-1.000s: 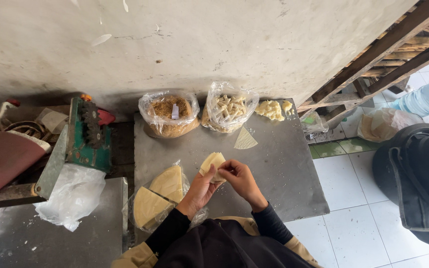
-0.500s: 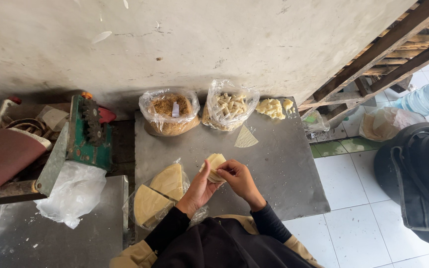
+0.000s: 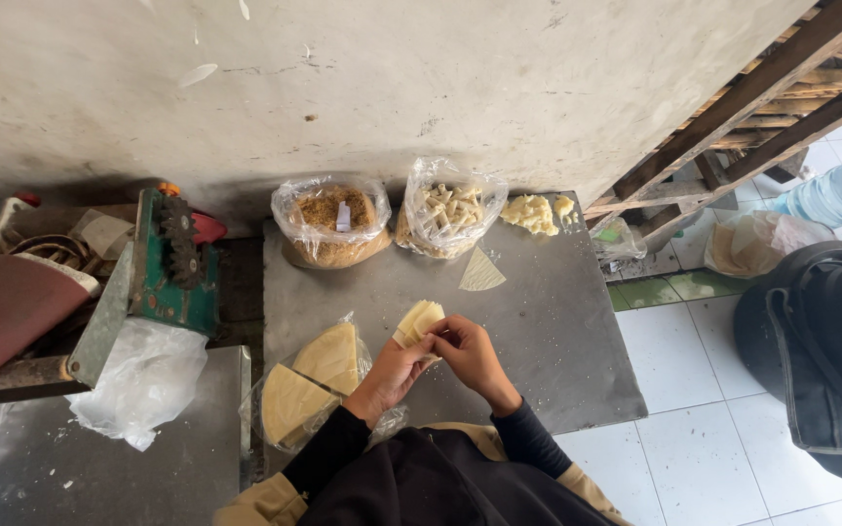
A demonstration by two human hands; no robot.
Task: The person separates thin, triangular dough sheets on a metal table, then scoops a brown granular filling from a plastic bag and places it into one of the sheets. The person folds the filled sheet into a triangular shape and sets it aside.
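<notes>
Over a grey tabletop (image 3: 538, 321), the left hand (image 3: 397, 370) and right hand (image 3: 470, 353) are pinching a pale folded dough wrapper (image 3: 418, 319), fingers clenched on its lower edge. Stacked wrappers in plastic (image 3: 309, 380) are lying just left of the fingers.

Small food-prep workshop, backyard or street-side, not a home kitchen. Evidence: bare metal table (image 3: 538, 331) mid-frame against a rough stained wall (image 3: 421, 78); open bags of filling (image 3: 331, 219) and rolled pieces (image 3: 450, 216) at its far edge; stacked wrappers (image 3: 309, 380) in plastic lower left; green geared machine (image 3: 170, 263) at left; wooden rack (image 3: 772, 107) upper right; tiled floor (image 3: 694, 390) lower right with a water jug (image 3: 835, 190)
</notes>
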